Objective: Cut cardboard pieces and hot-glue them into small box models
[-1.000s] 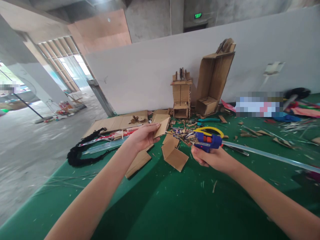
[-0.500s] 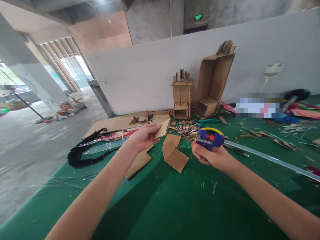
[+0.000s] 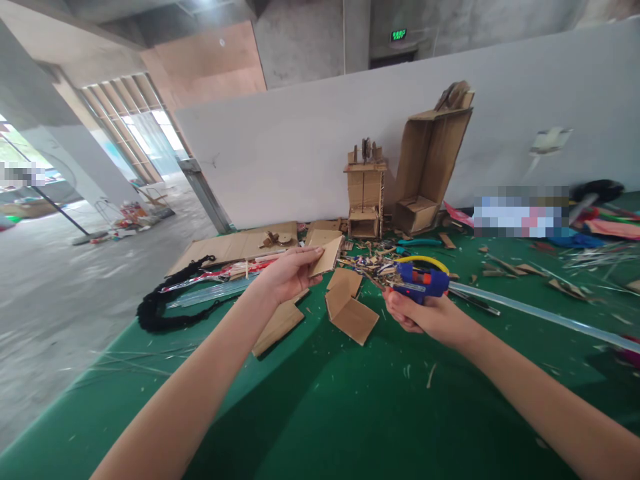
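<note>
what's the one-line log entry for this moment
left hand: holds cardboard piece | right hand: grips glue gun | table: cardboard scraps

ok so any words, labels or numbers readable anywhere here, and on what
None readable.
Green lit sign above the dark doorway: characters too small and blurred.
Blue and yellow glue gun in the right hand: no legible label.
Pixelated patches: nothing readable.

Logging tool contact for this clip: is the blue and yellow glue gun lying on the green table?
No, the right hand holds the blue and yellow glue gun up above the green table.
</note>
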The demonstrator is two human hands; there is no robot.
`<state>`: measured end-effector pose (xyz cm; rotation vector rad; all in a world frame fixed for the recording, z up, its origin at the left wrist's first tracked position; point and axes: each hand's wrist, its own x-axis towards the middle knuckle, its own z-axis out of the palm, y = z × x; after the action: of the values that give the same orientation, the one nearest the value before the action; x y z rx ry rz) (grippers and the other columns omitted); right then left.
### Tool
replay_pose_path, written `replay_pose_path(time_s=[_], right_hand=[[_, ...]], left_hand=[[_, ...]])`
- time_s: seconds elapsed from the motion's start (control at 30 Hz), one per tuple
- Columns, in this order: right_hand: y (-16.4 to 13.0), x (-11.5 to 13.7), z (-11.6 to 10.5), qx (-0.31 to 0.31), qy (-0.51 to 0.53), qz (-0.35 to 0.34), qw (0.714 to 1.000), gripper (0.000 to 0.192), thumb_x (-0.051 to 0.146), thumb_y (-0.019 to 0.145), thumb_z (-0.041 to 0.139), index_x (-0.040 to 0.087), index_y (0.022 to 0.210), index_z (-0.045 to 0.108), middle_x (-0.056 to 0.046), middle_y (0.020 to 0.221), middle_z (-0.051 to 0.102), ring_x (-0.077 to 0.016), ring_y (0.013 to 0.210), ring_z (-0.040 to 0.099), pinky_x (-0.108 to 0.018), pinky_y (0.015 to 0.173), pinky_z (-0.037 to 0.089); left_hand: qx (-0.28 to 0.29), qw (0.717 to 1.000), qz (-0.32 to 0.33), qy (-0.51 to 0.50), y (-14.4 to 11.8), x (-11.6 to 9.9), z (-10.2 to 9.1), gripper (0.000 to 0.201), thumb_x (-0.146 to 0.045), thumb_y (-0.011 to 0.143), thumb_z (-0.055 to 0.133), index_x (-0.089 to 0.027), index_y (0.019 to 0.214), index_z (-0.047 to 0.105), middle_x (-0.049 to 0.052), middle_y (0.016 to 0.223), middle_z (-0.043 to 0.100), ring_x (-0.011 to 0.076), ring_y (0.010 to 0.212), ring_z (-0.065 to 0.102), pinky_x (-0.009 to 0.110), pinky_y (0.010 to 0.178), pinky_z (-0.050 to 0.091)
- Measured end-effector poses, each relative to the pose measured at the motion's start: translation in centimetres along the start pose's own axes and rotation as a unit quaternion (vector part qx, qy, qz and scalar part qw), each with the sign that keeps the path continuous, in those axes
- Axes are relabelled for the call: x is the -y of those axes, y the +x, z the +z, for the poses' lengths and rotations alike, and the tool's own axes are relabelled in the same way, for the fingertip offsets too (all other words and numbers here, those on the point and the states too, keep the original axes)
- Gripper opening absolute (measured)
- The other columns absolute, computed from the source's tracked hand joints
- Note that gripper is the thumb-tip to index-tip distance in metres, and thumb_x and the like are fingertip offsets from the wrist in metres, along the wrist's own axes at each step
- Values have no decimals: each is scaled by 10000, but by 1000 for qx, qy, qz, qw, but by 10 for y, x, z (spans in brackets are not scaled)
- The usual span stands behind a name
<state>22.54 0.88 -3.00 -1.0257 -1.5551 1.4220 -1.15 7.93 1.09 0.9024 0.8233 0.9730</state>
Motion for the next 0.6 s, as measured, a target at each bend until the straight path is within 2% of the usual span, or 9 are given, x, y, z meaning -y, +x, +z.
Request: replay_pose_path(time_s=[0.43, 0.6], right_hand=[[-5, 5, 4, 13, -6, -4, 1000, 442, 622, 689, 621, 196, 723, 508, 63, 546, 399, -62, 459, 342, -214, 397, 245], [-3, 6, 4, -62, 24, -6, 998, 459, 633, 674, 626, 190, 756, 538, 63, 540, 389, -69, 470, 344, -221, 411, 262]], left_hand=[[-10, 1000, -9, -22, 0, 1, 2, 119, -108, 696, 690, -118, 796, 628, 28, 663, 652, 114, 551, 601, 226, 479, 443], [-15, 1000, -13, -12, -1, 1, 2, 151, -118, 694, 693, -118, 825, 620, 38, 711, 661, 126, 613, 621, 213, 477, 434]])
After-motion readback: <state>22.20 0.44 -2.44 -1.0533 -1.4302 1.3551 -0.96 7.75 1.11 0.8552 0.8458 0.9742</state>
